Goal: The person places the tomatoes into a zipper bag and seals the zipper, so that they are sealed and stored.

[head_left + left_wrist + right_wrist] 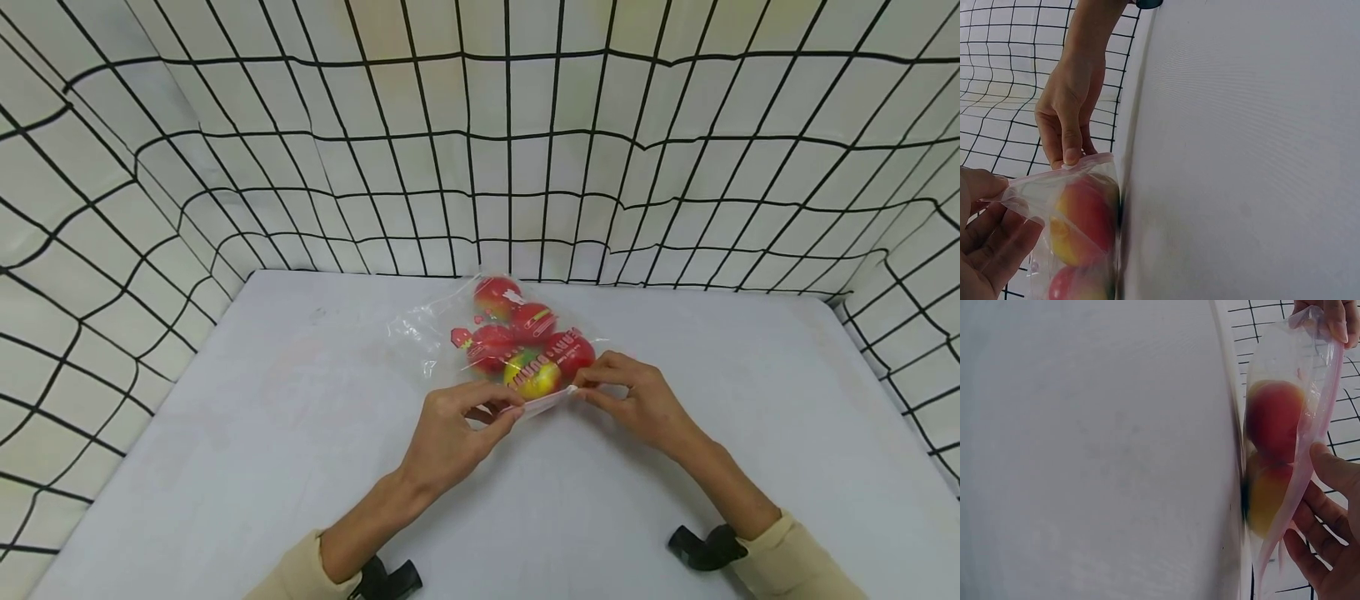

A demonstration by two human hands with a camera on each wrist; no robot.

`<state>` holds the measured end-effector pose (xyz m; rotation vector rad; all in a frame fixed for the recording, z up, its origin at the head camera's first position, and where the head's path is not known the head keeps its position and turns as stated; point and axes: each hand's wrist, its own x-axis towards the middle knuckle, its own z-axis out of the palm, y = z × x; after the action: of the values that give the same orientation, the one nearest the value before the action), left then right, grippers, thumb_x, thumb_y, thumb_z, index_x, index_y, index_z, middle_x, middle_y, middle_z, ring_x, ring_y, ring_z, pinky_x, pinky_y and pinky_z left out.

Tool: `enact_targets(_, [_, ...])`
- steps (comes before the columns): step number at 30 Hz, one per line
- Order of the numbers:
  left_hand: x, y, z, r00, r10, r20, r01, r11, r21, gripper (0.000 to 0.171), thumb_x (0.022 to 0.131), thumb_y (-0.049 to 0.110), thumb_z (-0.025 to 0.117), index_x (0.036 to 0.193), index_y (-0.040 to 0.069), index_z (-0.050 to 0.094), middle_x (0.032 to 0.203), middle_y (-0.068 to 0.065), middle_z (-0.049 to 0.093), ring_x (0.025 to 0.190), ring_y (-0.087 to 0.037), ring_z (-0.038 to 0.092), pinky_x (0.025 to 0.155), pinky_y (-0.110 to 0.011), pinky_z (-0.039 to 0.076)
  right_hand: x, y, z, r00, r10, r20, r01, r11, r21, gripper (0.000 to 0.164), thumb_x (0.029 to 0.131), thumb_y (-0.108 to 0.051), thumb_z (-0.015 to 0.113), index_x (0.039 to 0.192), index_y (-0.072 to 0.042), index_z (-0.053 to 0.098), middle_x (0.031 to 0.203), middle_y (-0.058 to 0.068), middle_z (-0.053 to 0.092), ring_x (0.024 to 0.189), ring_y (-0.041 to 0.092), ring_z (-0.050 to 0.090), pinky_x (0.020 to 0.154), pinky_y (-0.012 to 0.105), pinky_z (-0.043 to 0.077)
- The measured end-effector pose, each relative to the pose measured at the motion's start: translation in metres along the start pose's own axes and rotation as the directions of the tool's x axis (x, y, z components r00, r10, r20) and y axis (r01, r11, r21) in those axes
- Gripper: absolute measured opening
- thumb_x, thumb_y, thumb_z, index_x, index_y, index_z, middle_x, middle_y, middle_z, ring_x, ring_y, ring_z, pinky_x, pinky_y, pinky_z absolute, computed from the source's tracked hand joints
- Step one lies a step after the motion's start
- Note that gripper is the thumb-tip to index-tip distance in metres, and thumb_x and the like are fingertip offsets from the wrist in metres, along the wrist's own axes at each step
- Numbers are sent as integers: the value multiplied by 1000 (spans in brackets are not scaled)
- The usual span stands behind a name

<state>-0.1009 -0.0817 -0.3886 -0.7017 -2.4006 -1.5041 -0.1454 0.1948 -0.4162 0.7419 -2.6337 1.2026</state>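
Observation:
A clear zip bag (pixel 420 329) with red printing lies on the table, holding several red and yellow round fruits (pixel 532 375). Its pinkish zip edge (pixel 1304 469) faces the person and is lifted a little. My left hand (pixel 453 425) pinches this edge at its left part between thumb and fingers. At the other end, my right hand (pixel 637 400) pinches the edge by a small whitish slider (pixel 572 389). In the left wrist view the fruits (pixel 1085 219) show through the plastic just below the zip strip.
The bag rests on a white table (pixel 300 450), towards its far edge. Black netting (pixel 510 133) over pale walls rises behind the table and along both sides. Dark wrist devices (pixel 705 548) sit at both cuffs.

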Motion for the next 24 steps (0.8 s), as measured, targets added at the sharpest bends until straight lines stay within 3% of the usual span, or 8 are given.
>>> enact_targets(9, [0,0,1,1000,7,-3,-7,1000,-12,17,88,8,83,105,12,82,96,-1,81,82,-10,72,74,-19,63,0,2,-4,1000,-20,-12,20,1000,-13,31,81,-2,86,110,-12,82,99,-2,72,92,19,63,78,25,62])
enact_targets(15, [-1,1,-2,1000,18,-12,-18,1000,-17,18,87,7,83,105,11,82,98,-2,81,85,-12,75,75,-20,63,2,4,-6,998,-63,-28,63,998,-16,31,79,0,87,106,-14,82,97,-4,72,92,16,63,78,26,62])
enact_targets(24, [-3,-1,-3,1000,6,-18,-6,1000,-15,20,86,5,84,105,10,82,97,-1,81,82,-9,72,74,-20,63,2,6,-8,999,-46,-18,46,999,-25,31,80,-1,86,107,-15,82,98,-4,72,94,14,62,81,27,63])
